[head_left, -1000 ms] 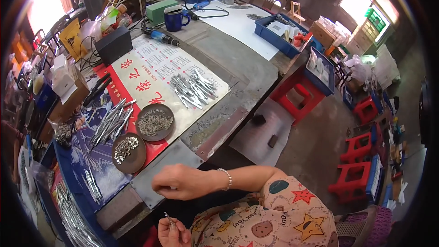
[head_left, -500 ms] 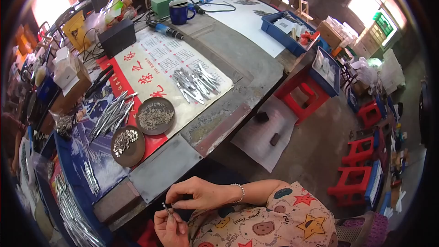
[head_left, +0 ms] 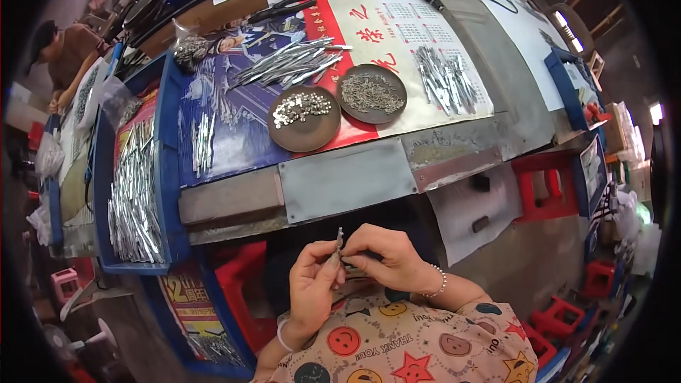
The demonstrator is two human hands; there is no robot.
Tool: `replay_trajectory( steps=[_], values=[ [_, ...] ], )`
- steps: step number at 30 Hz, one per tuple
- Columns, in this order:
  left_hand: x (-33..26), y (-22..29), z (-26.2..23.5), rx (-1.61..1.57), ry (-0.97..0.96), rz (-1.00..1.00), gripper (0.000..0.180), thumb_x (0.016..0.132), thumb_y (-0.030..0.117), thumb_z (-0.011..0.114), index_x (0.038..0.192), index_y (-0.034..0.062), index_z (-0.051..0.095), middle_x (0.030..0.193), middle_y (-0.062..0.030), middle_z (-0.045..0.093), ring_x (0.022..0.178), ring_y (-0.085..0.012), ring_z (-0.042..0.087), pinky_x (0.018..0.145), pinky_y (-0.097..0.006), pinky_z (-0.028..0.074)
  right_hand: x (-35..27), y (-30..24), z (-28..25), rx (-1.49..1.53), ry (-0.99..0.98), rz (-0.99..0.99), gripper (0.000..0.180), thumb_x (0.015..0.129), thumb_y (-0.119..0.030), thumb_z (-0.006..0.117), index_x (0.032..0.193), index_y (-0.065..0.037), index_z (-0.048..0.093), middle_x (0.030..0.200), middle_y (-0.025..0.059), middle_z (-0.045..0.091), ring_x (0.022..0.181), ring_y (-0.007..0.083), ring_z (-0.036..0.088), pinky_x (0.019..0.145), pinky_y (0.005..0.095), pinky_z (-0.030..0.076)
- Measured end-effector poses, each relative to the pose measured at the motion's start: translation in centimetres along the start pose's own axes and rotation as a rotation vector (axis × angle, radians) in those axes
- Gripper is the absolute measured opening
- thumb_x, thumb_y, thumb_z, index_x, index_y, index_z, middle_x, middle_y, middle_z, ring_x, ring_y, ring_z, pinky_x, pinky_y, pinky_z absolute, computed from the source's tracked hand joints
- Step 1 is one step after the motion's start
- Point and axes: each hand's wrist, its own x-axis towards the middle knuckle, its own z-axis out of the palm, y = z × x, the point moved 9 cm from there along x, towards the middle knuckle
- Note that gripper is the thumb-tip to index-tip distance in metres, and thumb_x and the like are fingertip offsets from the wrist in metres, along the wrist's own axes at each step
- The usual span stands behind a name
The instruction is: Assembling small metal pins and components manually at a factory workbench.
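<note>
Handwork on a small metal piece (head_left: 340, 232) looks to be the step in hand, probably some close fitting or adjusting. The piece points upward in front of the person's patterned shirt (head_left: 397, 344), apart from the near edge of the surface (head_left: 347, 179). The left hand (head_left: 316, 276) pinches it between thumb and fingers; the right hand (head_left: 386, 259) is close beside it, thumb and forefinger near its lower part, though whether they grip it or some tinier part cannot be told. The next move seems to call for a steady left pinch and a light, exact touch from the right, since the piece is slim and the fingers hide much of it. On the surface beyond the hands, two brown dishes sit side by side: the left dish (head_left: 305, 140) bears shiny bits (head_left: 301, 108), the right dish (head_left: 374, 115) thin pin-like bits (head_left: 370, 92). Loose metal strips (head_left: 291, 62) lie heaped behind them, another bunch (head_left: 445, 81) rests on a printed sheet (head_left: 418, 32), and a blue tray (head_left: 169, 163) at the left holds more.
</note>
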Motion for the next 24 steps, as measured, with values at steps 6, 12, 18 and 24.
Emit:
replay_trajectory(
  steps=[6,12,18,24],
  values=[
    [-0.4,-0.1,-0.5,0.01,0.001,0.029,0.023,0.093,0.002,0.051,0.115,-0.0004,0.054,0.095,-0.001,0.055,0.068,-0.0035,0.048,0.057,-0.017,0.038,0.2,-0.5,1.4,-0.024,-0.027,-0.026,0.01,0.08,0.001,0.063,0.087,-0.001,0.057,0.081,0.0111,0.057,0.071,0.027,0.06,0.062,0.0322,0.048],
    [0.1,-0.1,-0.1,-0.019,-0.049,0.049,0.024,0.092,-0.002,0.049,0.115,-0.0007,0.054,0.096,-0.0035,0.055,0.067,-0.0055,0.048,0.058,-0.018,0.038,0.0,-0.6,0.5,-0.091,0.088,-0.105,0.01,0.08,0.002,0.062,0.085,-0.001,0.054,0.077,0.0116,0.054,0.069,0.028,0.058,0.06,0.0337,0.047],
    [-0.1,0.5,0.9,-0.004,-0.027,0.165,0.02,0.089,-0.007,0.049,0.108,0.0007,0.052,0.092,-0.0059,0.052,0.064,-0.0078,0.046,0.056,-0.02,0.038,-0.5,2.0,1.1,0.294,-0.043,0.218,0.01,0.084,-0.001,0.061,0.087,0.001,0.052,0.086,0.0095,0.057,0.073,0.0161,0.062,0.064,0.0282,0.051],
    [-0.8,1.9,2.6,0.088,-0.075,0.274,0.015,0.094,0.002,0.047,0.109,0.0043,0.05,0.094,-0.0053,0.055,0.064,-0.0073,0.044,0.057,-0.02,0.037,-0.8,3.6,3.1,1.047,-0.135,0.384,0.019,0.085,-0.006,0.065,0.085,0.0,0.048,0.084,0.0064,0.054,0.067,0.0142,0.06,0.059,0.0257,0.054]
  ],
)
